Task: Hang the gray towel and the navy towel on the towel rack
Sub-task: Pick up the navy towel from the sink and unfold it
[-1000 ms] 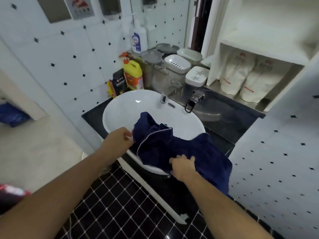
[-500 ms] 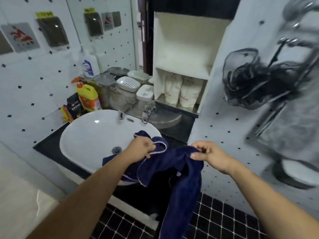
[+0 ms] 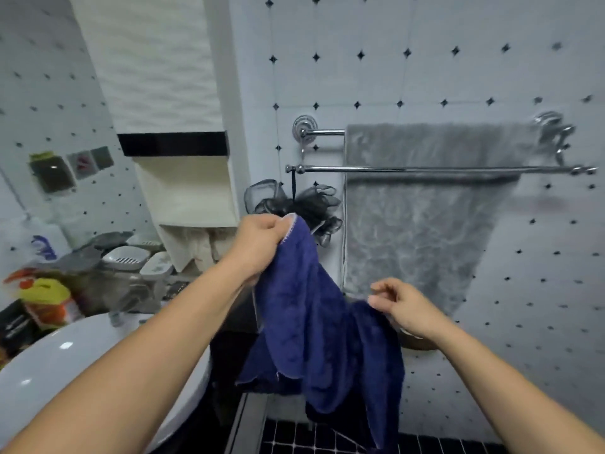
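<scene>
Head view: left hand [image 3: 258, 244] has its fingers curled tight round the top corner of the navy towel [image 3: 314, 322], which is held up below the towel rack [image 3: 327, 169]. Right hand [image 3: 406, 309] pinches its lower edge, thumb against loosely curled fingers. Gray towel [image 3: 425, 224] hangs over the rack's back bar.

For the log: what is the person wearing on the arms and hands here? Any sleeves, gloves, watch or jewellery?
Nothing is worn that the head view shows. The left hand and the right hand are bare, with no gloves or rings in view. Both forearms are uncovered down to the bottom edge of the frame, with no sleeve, watch, bracelet or marking visible.
</scene>
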